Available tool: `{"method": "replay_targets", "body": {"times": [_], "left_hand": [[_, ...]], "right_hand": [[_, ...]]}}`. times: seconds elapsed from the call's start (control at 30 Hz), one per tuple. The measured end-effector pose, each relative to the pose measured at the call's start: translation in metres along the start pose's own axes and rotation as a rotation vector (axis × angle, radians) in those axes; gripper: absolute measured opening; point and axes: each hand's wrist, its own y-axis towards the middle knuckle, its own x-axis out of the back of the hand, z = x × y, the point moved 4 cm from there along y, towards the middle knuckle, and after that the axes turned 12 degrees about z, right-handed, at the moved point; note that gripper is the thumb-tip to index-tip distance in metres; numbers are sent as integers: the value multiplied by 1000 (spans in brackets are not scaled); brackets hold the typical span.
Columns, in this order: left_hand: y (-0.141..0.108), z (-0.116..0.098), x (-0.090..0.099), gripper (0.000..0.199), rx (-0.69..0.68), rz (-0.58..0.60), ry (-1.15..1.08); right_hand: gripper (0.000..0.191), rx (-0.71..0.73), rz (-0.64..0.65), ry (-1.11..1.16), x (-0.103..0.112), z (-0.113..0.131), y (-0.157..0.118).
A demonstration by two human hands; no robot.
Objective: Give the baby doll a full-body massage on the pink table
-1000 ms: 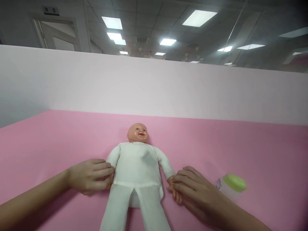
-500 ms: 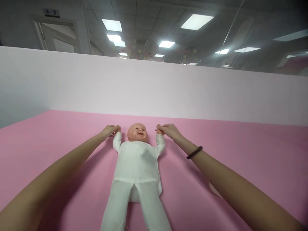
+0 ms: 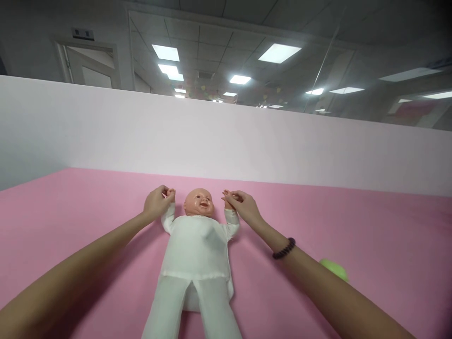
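A baby doll (image 3: 196, 249) in white cloth clothes lies on its back on the pink surface (image 3: 300, 226), head toward the far side. Both its arms are bent up beside its head. My left hand (image 3: 157, 202) pinches the doll's hand on the left. On the other side, my right hand (image 3: 244, 205) has its thumb and fingers closed around the doll's other hand. The doll's feet lie beyond the lower edge of the view.
A white wall panel (image 3: 226, 141) borders the pink surface at the back. Partly behind my right forearm sits a light green object (image 3: 334, 269), its kind unclear. My right wrist wears a dark coiled band (image 3: 284, 248).
My view has tilted up slightly. Both hands still hold the doll's hands, with the fingers curled further round them. The green object now shows beside my right forearm.
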Motion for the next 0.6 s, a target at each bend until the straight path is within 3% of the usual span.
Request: {"method": "replay_targets", "body": {"times": [0.07,0.17,0.23,0.33,0.43,0.6], "left_hand": [[-22,-9,16,30,-216,-124,49],[-68,-25,36,10,-774,-297,319],[-100,-29,38,14,-1123,-283,474],[-140,-27,30,26,-1451,-185,675],[-165,-25,16,32,-1635,-3,741],[-172,-28,15,36,-1624,162,694]], "right_hand": [[27,86,-47,-27,11,12,-22],[29,386,-87,-228,24,28,-69],[30,577,33,-375,22,32,-102],[37,744,240,-528,12,27,-143],[30,828,375,-711,-1,17,-165],[23,825,451,-812,-13,5,-174]]}}
